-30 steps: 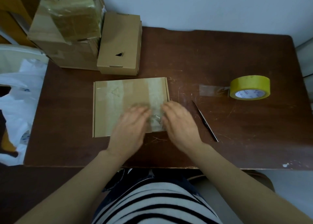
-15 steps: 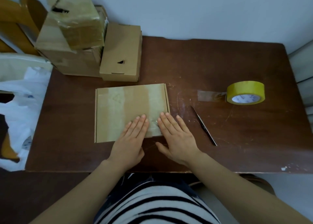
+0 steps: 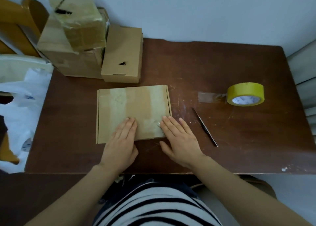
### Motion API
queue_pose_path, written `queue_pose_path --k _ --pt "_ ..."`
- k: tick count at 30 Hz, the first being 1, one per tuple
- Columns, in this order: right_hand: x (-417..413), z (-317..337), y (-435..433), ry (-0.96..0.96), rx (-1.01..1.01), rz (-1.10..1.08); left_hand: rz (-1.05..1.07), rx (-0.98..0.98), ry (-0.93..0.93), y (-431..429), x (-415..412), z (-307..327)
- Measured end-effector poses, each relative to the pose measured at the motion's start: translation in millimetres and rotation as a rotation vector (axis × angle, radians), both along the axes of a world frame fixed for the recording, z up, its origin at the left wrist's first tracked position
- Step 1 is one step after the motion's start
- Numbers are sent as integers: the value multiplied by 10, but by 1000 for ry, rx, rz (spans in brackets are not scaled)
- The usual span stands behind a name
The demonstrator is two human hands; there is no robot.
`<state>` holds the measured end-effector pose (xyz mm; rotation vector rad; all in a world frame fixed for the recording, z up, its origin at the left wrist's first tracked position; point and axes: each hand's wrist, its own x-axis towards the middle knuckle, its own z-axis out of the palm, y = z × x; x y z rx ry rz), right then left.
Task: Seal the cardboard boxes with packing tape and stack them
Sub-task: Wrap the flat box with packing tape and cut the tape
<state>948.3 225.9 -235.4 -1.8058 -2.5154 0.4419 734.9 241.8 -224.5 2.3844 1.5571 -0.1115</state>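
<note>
- Brown table (image 3: 222,63) held flat box (image 3: 136,104), tape strips (image 3: 158,104) already across its lid.
- My left hand (image 3: 121,140) and right hand (image 3: 179,140) pressed its near edge, fingers straight, gripping nothing.
- Box not yet stacked on far-left pile (image 3: 77,42).

Near edge of flat box (image 3: 133,106) partly hidden under left hand (image 3: 122,143) and right hand (image 3: 179,140), topmost stacked box (image 3: 80,17) beyond left hand cut off at top, tape roll (image 3: 245,96) right of right hand, core print unreadable

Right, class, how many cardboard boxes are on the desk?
4: flat box front centre; plain box behind it; large box far left, taped box atop it. More may hide behind.
</note>
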Motion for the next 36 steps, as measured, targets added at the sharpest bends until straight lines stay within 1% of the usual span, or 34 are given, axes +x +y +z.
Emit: queue_pose_path --k 1,2,3,5,7,10,13,15,18,21,23,26,28,30,31,33,36 --pt "-52 25 6 36 -7 -24 39 2 -49 2 57 -1" --pt "-107 45 24 65 -9 -29 24 24 -68 21 127 -2" --pt "-156 38 41 79 -9 -11 -40 22 -46 36 191 -8" --pt "-212 -35 46 28 -59 48 -164 22 28 31 260 -109" --pt "-202 -101 34 -32 -92 67 -172 -3 78 34 254 -187" --pt "-126 -72 38 -52 -56 73 -212 -26 87 50 185 -121" --pt "-12 -35 33 -84 -13 62 -211 9 38 86 125 -65" --pt "0 -52 37 -78 -42 82 -220 -10 53 76 121 -78" --pt "-4 -34 21 -64 -90 49 -222 -43 62 82 111 -95" --pt "71 -7 43 -102 -140 121 -234 -71 77 81 96 -142" --pt "106 6 44 -66 -129 115 -186 -88 67 55 78 -162" --pt "66 114 94 101 -96 19 -182 -128 6 60 69 -139" --pt "13 179 171 221 -58 -80 -142 -134 -139 105 37 -78" --pt "-72 225 318 275 -50 -132 -18 -99 -283 191 2 -6" --pt "-133 232 395 277 -63 -127 68 -79 -318 261 -18 19" --pt "-266 217 530 269 -95 -92 223 -45 -296 458 -62 26" --pt "-408 163 674 237 -152 -48 302 -37 -75 714 -107 -44"
